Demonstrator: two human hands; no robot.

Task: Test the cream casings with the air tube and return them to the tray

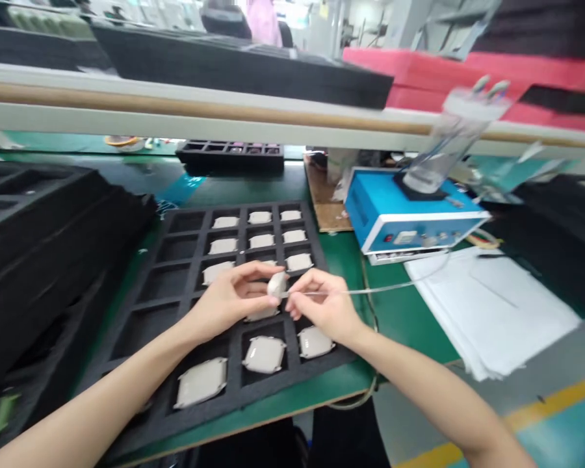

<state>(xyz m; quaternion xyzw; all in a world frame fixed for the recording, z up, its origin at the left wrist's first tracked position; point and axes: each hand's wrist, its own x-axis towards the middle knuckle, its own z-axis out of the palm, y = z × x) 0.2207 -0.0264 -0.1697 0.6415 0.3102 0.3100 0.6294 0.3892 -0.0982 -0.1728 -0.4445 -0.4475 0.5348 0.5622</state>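
Both hands are up over the black foam tray [175, 273], right above its middle rows. The left hand [229, 299] has a small pale part [276, 284] pinched between thumb and fingertips, fingers curled close around it, the part held clear of the tray and just above one of its pockets. The right hand [322, 305] is pressed in close beside it, fingers closed on the end of a thin clear tube [370, 289], and the tube's tip meets the pale part (whether it actually goes into the part, I cannot tell).

From the right hand the clear tube runs off to the tray's right, towards the blue box [400, 214] that sits just past the tray's far right corner. On top of that blue box stands a clear container [443, 149], blurred in this view.

In the tray itself, more pale parts [263, 354] lie one to a pocket: a column on the tray's right side and the middle column look filled, with three big ones in the nearest row, while the pockets on the tray's left side show bare black foam.

Left of the tray rises a stack of black foam trays [39, 240]. Right of the tray, beyond the green mat [400, 312], lies a pile of white sheets [492, 312]. Beyond the tray's far edge sits another dark tray [231, 156].
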